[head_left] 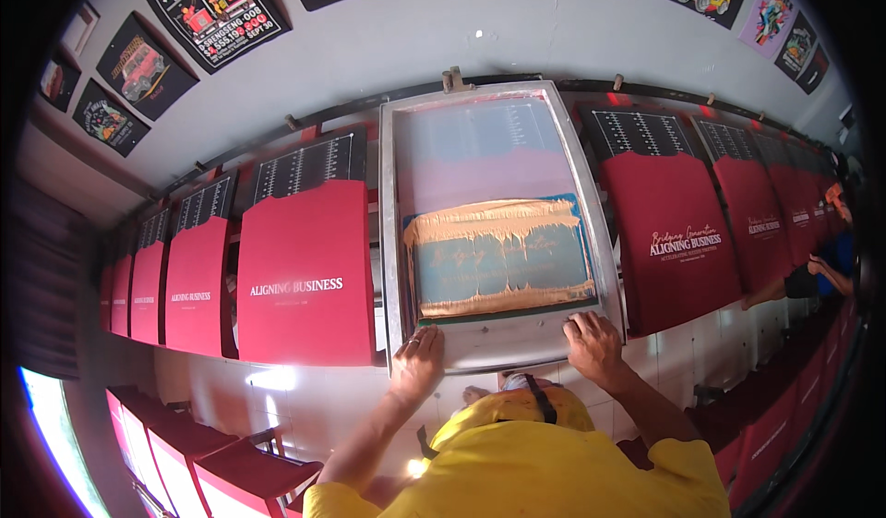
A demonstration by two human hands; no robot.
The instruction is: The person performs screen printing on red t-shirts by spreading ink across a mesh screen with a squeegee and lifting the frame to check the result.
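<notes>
A silk-screen printing frame [591, 181] lies over a printing board in front of me. Through its mesh a red shirt shows faintly. Thick gold-orange ink [498, 218] is smeared round the nearer part of the mesh, heaviest in bands at the far and near ends. My left hand [418, 363] is closed on the frame's near edge at its left corner. At the right corner my right hand [593, 344] grips the same edge, its fingers curled over the top. What the undersides of both hands touch is hidden.
Red shirts on boards [305, 259] line up at the left, and more printed shirts [669, 241] at the right. A person in blue [835, 259] works far right. Red-covered boards [245, 467] stand behind me at lower left. Printed shirts hang on the grey wall [346, 52].
</notes>
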